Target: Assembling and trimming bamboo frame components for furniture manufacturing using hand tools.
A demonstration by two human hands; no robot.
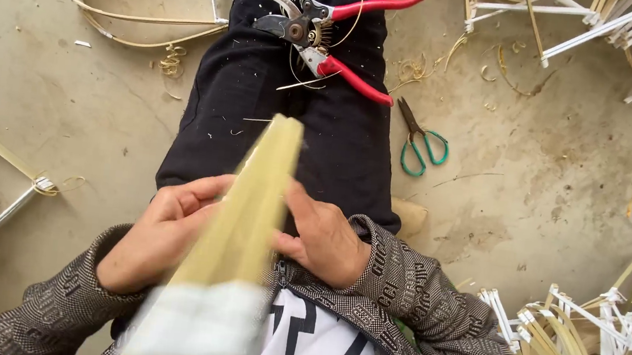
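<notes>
A bundle of bamboo strips (249,217) is gripped midway by the left hand (161,236) and right hand (321,237), below the pruning shears (323,33). Looks light, stiff, a bit springy; best held mid-length.

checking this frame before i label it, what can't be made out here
- Bamboo strip bundle, head view: near end is blurred and cut by the bottom edge, so its white wrapping is unclear.
- Right hand: fingertips hidden behind the bundle; grip cannot be told.
- Left hand: fingers partly hidden by the bundle.
- Pruning shears: blade tips blend into the dark trousers.
- Bamboo frames: cut by the right edge.
</notes>
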